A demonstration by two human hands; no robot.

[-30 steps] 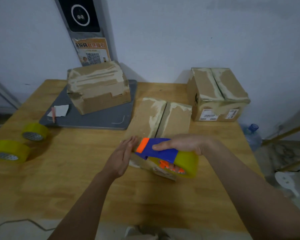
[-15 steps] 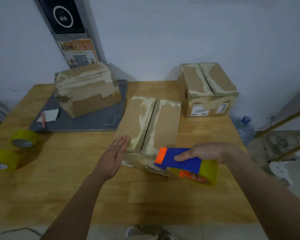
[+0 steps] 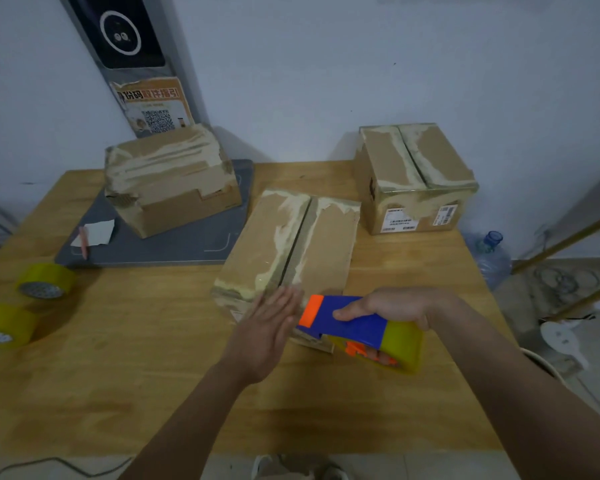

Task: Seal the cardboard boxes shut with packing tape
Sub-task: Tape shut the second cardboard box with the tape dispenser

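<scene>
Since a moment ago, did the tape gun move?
Yes. The tape gun slid left along the box's near edge, toward the left hand.

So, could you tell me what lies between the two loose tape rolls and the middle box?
Only bare wooden tabletop between the tape rolls and the middle box, per the head view.

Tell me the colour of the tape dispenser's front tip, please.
Orange, on a blue tape dispenser body; head view shows it.

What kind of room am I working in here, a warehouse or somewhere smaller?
Probably a small parcel-packing corner, not a warehouse: a plain wooden table against a bare wall, three worn cardboard boxes, spare tape rolls, and a grey platform, perhaps a scale.
</scene>
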